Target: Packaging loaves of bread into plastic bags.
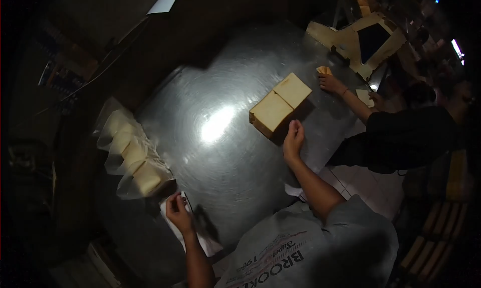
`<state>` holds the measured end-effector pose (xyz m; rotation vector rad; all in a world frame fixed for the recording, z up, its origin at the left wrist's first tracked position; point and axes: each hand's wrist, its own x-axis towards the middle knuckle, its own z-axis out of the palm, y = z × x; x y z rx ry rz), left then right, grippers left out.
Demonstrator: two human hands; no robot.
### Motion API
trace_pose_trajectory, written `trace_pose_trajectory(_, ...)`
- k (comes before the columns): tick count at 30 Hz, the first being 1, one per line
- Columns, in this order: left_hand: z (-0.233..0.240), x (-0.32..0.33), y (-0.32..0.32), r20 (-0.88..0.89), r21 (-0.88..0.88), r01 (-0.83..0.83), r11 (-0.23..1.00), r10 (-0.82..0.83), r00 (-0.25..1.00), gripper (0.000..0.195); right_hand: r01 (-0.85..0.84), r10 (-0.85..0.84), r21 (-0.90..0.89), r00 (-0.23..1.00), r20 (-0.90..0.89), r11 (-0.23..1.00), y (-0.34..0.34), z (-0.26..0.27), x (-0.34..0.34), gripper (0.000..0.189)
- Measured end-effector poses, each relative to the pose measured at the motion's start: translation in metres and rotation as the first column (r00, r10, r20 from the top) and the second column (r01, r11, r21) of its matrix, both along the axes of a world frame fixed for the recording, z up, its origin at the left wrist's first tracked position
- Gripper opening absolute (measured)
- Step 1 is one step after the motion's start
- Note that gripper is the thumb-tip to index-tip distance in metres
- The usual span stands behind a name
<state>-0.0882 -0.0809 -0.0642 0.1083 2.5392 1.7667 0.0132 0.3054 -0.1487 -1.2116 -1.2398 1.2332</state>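
Two stacks of square-cut sliced bread [272,111] stand side by side on a metal table [225,167]. Just below them is my right hand [294,139], its fingers together and raised, with a gap to the bread; nothing shows in it. At the table's left, several clear plastic bags with bread inside [147,178] stand in a row. My left hand [179,213] is below the nearest bag, over a white sheet or stack of bags [195,231], fingers curled with the tips close together. Whether it pinches something thin cannot be made out.
A person in dark clothing stands at the right, a hand [330,83] holding a small piece of bread or paper [324,70], the other near a pale square slice [364,98]. A torn cardboard piece [347,40] lies at the far right corner. Slatted wooden pieces [436,239] are at lower right.
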Motion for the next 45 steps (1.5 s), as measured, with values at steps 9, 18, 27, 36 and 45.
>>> trace_pose_trajectory(9,-0.044,-0.048,0.270,0.394,0.262,0.371,0.891,-0.450,0.802,0.061,-0.359,0.366,-0.115,0.930,0.038,0.926,0.002,-0.023,-0.016,0.055)
trace_pose_trajectory(18,-0.047,0.006,0.236,0.394,0.532,0.362,0.765,-0.603,0.694,0.047,-0.621,0.602,-0.219,0.783,-0.155,0.752,-0.050,0.021,0.004,0.046)
trace_pose_trajectory(27,-0.086,0.050,-0.039,0.019,-0.132,0.271,0.954,-0.271,0.963,0.049,-0.562,0.558,0.018,0.825,0.093,0.827,-0.148,0.021,0.091,0.056)
trace_pose_trajectory(36,-0.110,0.029,-0.132,-0.386,-0.382,0.030,0.924,-0.189,0.903,0.032,-0.759,0.737,0.168,0.651,0.181,0.629,-0.223,0.098,0.070,0.048)
trace_pose_trajectory(45,0.003,0.096,-0.045,-0.857,-0.371,0.049,0.927,-0.362,0.368,0.017,-0.924,0.931,-0.140,0.363,-0.038,0.355,-0.264,0.126,0.010,0.056)
